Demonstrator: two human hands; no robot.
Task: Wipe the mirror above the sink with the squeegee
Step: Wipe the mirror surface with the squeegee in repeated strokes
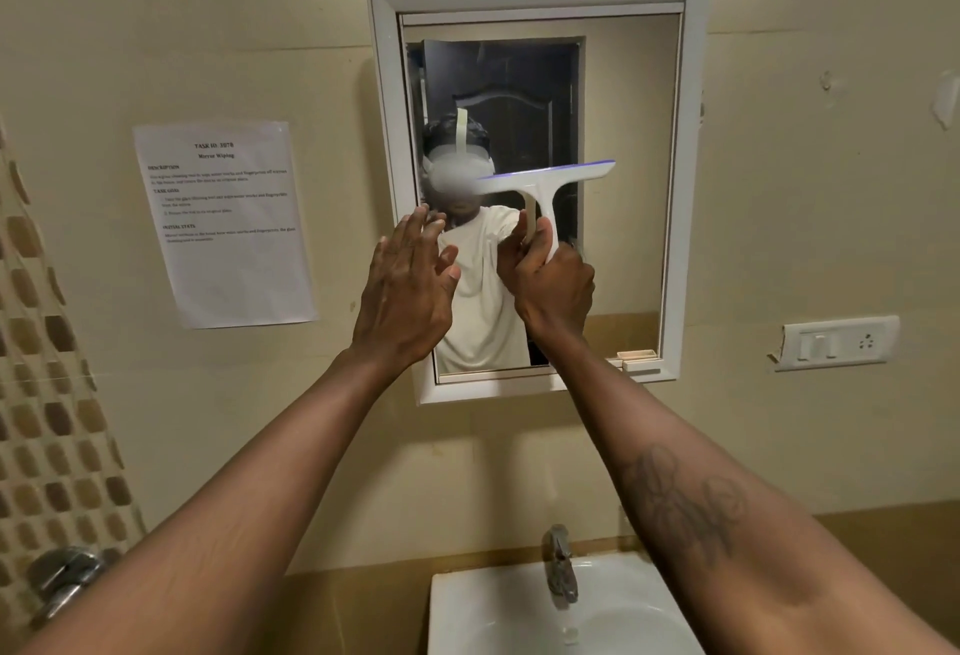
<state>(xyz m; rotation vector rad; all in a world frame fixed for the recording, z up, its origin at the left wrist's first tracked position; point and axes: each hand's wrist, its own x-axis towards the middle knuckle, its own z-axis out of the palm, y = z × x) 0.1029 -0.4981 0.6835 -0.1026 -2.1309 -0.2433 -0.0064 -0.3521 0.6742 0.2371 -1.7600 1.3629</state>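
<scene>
Grips white plastic T-shaped squeegee (540, 181) in right hand (553, 285) — fingers and thumb wrapped tight round the lower handle. Holds it up in front of white-framed rectangular wall mirror (623, 160), about mid-height and near centre, with blade bar roughly level, tipped slightly higher toward the mirror's right edge, purple strip along its top. Cannot tell whether blade touches glass. Holds left hand (408, 290) up beside it at the mirror's left edge, fingers straight and spread, nothing in it; contact with glass or frame unclear. Reflected in the glass: person in pale shirt, dark doorway behind. Below the mirror's bottom edge, white ceramic sink (483, 613) with chrome tap (562, 571) at its back rim. Left of mirror, on beige wall, printed white paper sheet (223, 228) headed "Mirror Wiping". Near the mirror's bottom-right corner, white plastic switch-and-socket plate (836, 342). Far left, strip of brown and beige mosaic tiles (41, 394) — chrome valve (65, 576) at its foot.
</scene>
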